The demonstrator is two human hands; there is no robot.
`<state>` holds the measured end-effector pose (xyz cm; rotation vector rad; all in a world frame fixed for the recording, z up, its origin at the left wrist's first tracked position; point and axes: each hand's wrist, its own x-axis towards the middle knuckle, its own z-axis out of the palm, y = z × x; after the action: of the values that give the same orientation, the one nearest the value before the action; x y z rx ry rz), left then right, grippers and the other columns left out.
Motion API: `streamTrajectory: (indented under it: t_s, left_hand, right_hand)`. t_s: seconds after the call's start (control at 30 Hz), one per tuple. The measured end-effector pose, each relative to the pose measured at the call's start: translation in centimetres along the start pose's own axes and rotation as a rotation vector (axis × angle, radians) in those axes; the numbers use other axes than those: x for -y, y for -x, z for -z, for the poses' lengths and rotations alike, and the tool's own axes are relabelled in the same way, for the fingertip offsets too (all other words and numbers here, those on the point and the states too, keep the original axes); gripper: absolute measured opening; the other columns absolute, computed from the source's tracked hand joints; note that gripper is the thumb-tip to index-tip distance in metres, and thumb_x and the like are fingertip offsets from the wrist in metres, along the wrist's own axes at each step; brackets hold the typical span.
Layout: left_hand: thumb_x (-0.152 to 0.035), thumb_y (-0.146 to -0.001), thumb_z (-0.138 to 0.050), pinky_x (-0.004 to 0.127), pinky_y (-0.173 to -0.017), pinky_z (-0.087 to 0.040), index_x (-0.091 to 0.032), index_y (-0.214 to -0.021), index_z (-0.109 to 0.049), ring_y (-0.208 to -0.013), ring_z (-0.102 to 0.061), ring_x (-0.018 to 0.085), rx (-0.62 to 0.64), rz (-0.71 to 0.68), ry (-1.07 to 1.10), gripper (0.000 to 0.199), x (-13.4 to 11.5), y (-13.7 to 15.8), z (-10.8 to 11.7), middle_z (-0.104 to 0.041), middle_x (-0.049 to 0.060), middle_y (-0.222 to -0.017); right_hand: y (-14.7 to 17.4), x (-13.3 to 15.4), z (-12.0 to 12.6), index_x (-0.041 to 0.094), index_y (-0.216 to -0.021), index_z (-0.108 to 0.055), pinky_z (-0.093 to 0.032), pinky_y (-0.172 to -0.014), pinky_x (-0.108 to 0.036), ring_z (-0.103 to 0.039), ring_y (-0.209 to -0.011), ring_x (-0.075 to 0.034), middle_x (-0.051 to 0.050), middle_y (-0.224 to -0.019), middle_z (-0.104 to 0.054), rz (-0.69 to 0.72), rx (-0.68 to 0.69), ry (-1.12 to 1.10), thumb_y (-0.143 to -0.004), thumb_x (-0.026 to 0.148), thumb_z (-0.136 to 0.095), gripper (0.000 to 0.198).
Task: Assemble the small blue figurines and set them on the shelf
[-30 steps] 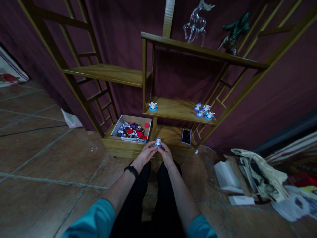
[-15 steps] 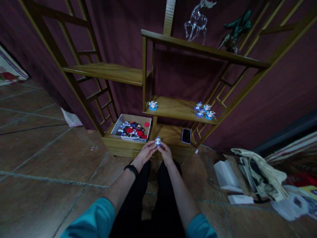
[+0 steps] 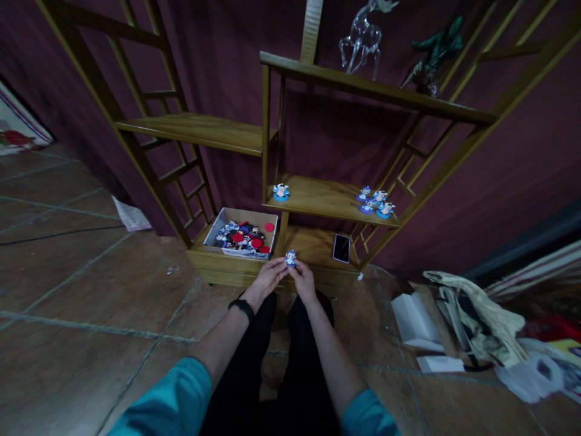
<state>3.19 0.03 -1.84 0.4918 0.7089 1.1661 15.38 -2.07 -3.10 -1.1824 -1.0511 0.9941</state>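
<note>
Between my two hands is a small purple and white figurine [image 3: 290, 258], upright, in front of the lower shelf. My left hand [image 3: 271, 277] pinches it from the left with its fingertips. From the other side, my right hand [image 3: 303, 281] grips its base with thumb and fingers. Left of the hands, a cardboard box [image 3: 273, 242] holds a jumble of figurines and red discs. On the shelf above, a blue-based figurine [image 3: 281, 192] stands at the left end, and a cluster of blue- and purple-based figurines [image 3: 367, 206] stands at the right end.
A wooden display rack [image 3: 318, 197] fills the view ahead. On its lower board lies a phone [image 3: 341, 249]. A glass deer [image 3: 363, 39] and a green statue [image 3: 433, 57] stand on the upper shelf. White boxes [image 3: 417, 321] and a cream cloth bag [image 3: 481, 321] rest on the floor at right.
Almost nothing differs. Both hands still hold the figurine at about the same spot, with the figurine very slightly turned or shifted; the view has moved a touch.
</note>
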Motion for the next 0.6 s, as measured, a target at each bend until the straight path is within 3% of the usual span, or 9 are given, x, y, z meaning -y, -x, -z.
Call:
streamTrajectory:
  t_s: [0.3, 0.6]
  left_hand:
    - [-0.005, -0.064, -0.072, 0.028, -0.079, -0.051, -0.01, -0.085, -0.066, -0.079, -0.065, 0.015, 0.028, -0.026, -0.019, 0.022, 0.23, -0.09, 0.23, -0.069, 0.008, -0.085]
    - [-0.004, -0.069, -0.067, 0.025, -0.078, -0.051, -0.01, -0.084, -0.065, -0.078, -0.065, 0.013, -0.001, -0.039, -0.004, 0.016, 0.42, -0.25, 0.18, -0.069, 0.007, -0.083]
  right_hand:
    - [-0.07, -0.34, 0.2, 0.025, -0.098, -0.067, -0.046, -0.086, -0.034, -0.061, -0.09, -0.02, -0.001, -0.099, -0.068, 0.059, 0.0, 0.18, -0.069, 0.031, -0.063, 0.03]
    - [-0.12, -0.68, -0.02, 0.024, -0.103, -0.064, -0.046, -0.086, -0.034, -0.06, -0.089, -0.019, -0.004, -0.106, -0.064, 0.074, 0.002, 0.184, -0.072, 0.03, -0.061, 0.032]
